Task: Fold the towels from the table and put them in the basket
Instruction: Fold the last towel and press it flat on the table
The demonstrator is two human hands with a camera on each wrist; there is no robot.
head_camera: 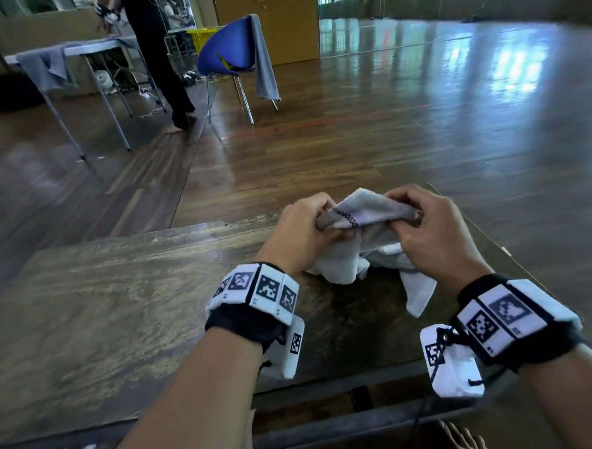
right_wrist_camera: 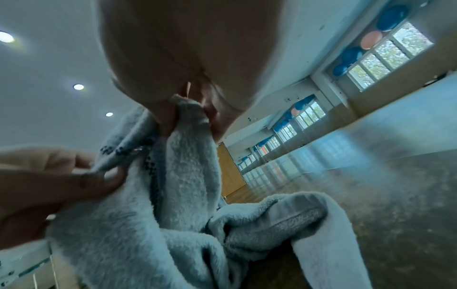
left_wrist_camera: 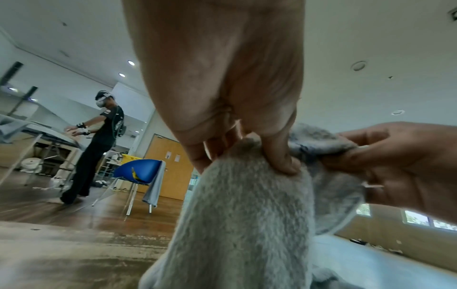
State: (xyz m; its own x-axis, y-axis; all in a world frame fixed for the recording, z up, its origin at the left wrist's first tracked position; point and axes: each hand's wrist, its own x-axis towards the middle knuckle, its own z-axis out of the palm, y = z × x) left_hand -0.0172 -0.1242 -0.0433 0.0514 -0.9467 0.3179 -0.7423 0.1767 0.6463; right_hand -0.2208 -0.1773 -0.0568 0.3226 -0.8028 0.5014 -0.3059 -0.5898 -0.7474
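A crumpled white towel [head_camera: 364,251] with a dark checked stripe hangs over the far right part of the dark wooden table [head_camera: 120,302]. My left hand [head_camera: 308,223] pinches its upper edge on the left, and my right hand [head_camera: 424,221] pinches the same edge on the right, a short span of cloth held up between them. The lower folds rest bunched on the table. In the left wrist view the left hand [left_wrist_camera: 247,148] grips the towel [left_wrist_camera: 247,215] between thumb and fingers. The right wrist view has the right hand [right_wrist_camera: 188,117] pinching a fold of the towel [right_wrist_camera: 188,176]. No basket is in view.
The table's near edge [head_camera: 330,387] lies under my wrists. Across the wooden floor stand a blue chair [head_camera: 230,52] with a grey towel draped on it, a grey table [head_camera: 83,53] with another towel, and a person [head_camera: 155,53] in black.
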